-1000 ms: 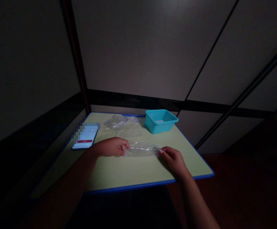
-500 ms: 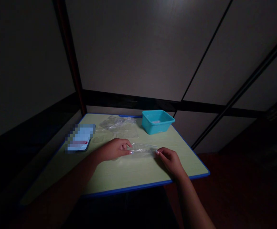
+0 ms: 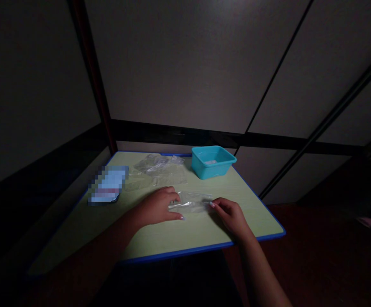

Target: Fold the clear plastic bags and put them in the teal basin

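Observation:
A clear plastic bag [image 3: 193,204] lies across the near middle of the table, folded into a narrow strip with shiny creases. My right hand [image 3: 230,215] pinches its right end between thumb and fingertips. At the left end is my left hand [image 3: 160,207], its thumb spread well apart from its curled fingers. Those fingertips are at the plastic's edge; whether they touch it I cannot tell. More clear plastic bags [image 3: 158,166] lie loosely spread, partly crumpled, beyond my left hand.
A turquoise plastic basket [image 3: 213,170] stands at the back right, with something pale inside. On the left lies a phone [image 3: 108,183], its screen lit and blurred out. The pale table [image 3: 172,243] has a blue edge. Wall panels [image 3: 172,64] rise close behind it.
My left thumb has moved away from the plastic, opening the hand, which sits slightly further right and lower. The right hand keeps its pinch. The view has shifted slightly.

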The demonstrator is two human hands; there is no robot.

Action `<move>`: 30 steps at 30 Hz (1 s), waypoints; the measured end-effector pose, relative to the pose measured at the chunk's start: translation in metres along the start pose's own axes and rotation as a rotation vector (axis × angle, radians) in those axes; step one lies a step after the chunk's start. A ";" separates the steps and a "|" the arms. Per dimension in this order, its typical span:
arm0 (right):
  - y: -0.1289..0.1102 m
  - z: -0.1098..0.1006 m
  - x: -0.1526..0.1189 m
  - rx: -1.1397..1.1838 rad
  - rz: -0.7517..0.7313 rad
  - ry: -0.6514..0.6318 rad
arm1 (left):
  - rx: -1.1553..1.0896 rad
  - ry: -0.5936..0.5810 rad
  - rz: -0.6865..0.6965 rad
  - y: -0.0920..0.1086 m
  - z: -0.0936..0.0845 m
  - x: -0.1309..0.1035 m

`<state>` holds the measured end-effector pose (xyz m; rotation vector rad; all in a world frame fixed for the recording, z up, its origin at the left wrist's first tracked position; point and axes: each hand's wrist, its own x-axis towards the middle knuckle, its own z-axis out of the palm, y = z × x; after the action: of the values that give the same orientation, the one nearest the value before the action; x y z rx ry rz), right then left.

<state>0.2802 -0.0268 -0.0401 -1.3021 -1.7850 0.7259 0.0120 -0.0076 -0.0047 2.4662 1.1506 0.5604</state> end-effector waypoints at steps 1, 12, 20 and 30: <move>-0.001 0.000 0.000 -0.001 0.002 0.002 | 0.035 0.001 -0.002 0.000 0.001 0.000; -0.001 0.000 0.000 0.010 0.024 0.005 | -0.051 -0.013 0.029 -0.002 0.005 0.003; -0.002 -0.001 0.000 0.001 0.017 -0.002 | -0.084 0.003 0.034 -0.001 0.005 0.004; 0.003 -0.001 0.000 0.020 0.014 0.007 | -0.134 0.054 0.086 0.002 0.006 0.005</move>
<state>0.2825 -0.0259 -0.0416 -1.3036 -1.7608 0.7439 0.0192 -0.0054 -0.0076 2.4071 0.9964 0.7092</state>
